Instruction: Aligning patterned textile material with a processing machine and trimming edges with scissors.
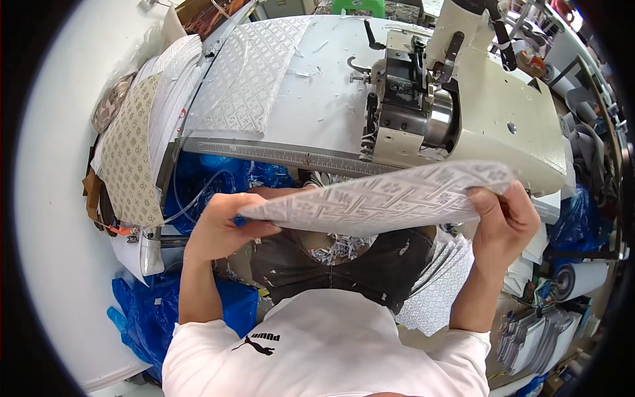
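Observation:
A grey-and-white patterned sheet (377, 202) is stretched between my hands above my lap, its upper edge bowed. My left hand (228, 221) pinches its left end between thumb and fingers. At the other end, my right hand (504, 215) grips the right corner, thumb on the near face. Beyond the sheet stands a cream industrial sewing machine (509, 112) with a dark metal and steel head. Another patterned sheet (245, 79) lies flat on the white worktable (324, 106), left of the machine.
A ruler strip (284, 153) runs along the table's near edge. Stacked sheets (142, 132) hang at the left, beside blue plastic bags (152, 317). More patterned sheets (440, 288) stand fanned by my right leg. White scraps (340, 250) lie between my legs.

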A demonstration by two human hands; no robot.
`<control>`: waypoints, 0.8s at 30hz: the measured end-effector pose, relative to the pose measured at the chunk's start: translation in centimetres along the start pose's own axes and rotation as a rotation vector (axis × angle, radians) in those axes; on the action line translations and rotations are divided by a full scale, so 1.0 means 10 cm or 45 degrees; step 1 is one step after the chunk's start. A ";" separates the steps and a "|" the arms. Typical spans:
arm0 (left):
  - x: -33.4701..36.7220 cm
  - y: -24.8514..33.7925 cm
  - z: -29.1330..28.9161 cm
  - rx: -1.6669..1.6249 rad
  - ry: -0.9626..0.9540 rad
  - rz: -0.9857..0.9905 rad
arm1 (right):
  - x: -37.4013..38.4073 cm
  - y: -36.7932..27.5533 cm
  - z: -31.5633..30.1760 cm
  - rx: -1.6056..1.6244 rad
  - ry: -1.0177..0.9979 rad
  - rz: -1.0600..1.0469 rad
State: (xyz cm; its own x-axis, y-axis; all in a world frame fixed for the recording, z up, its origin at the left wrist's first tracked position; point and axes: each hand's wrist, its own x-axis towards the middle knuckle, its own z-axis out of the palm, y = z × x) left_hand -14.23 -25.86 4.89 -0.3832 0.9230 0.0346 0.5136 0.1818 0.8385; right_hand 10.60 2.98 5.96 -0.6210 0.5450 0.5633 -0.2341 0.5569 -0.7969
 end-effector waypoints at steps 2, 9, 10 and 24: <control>-0.21 -0.33 0.08 -0.405 0.250 -0.039 | -0.06 0.13 0.12 0.238 0.256 0.429; 0.06 -0.46 0.23 -0.792 0.631 -0.408 | -0.08 0.34 0.78 0.160 0.308 0.629; 0.10 -0.42 0.20 -0.826 0.665 -0.404 | -0.06 0.35 0.78 0.153 0.310 0.635; 0.44 -0.37 0.04 -0.938 0.668 -0.411 | 0.27 0.63 0.83 0.309 0.240 0.747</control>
State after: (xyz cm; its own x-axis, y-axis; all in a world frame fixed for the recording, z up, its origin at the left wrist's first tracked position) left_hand -17.48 -22.36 1.67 -0.8083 0.5640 -0.1690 -0.2201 -0.0233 0.9752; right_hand 1.22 2.75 0.66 -0.5601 0.8278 0.0318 -0.0724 -0.0106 -0.9973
